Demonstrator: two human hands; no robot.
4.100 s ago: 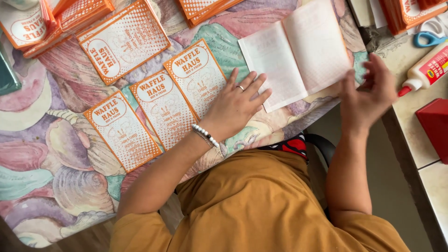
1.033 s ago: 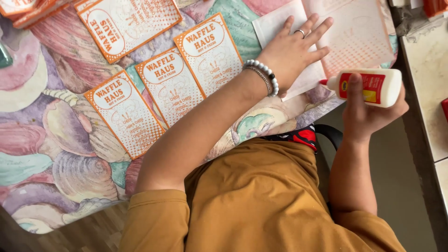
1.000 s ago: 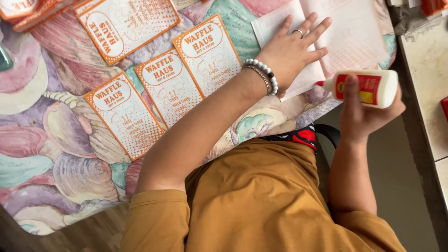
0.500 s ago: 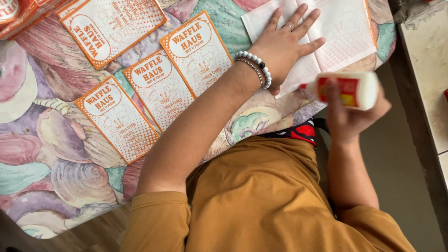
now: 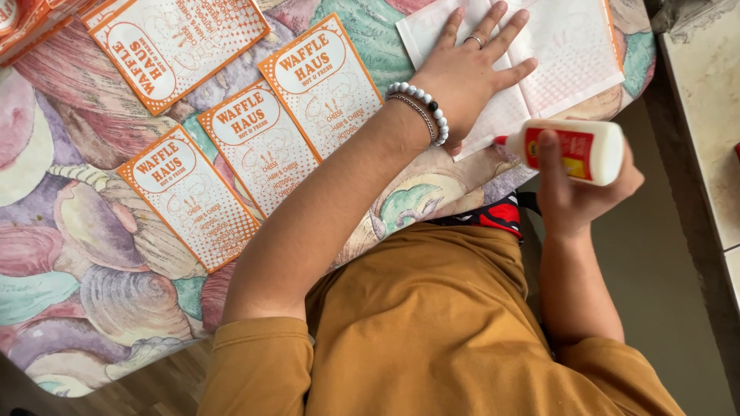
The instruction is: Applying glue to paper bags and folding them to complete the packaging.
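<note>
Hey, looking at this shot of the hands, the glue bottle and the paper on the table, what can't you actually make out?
- Head view: the glue bottle tip, too small to tell capped or open; right hand fingers cover part of the body.
- The white paper sheet: top cut off by the frame edge, middle hidden under the left hand.
- The orange cards: the top-left ones run off the frame.

Mustard-yellow short-sleeved shirt (image 5: pixel 455 331) is worn; beaded bracelets (image 5: pixel 422 110) on left wrist, ring (image 5: pixel 476 39) on left hand (image 5: pixel 470 69).
</note>
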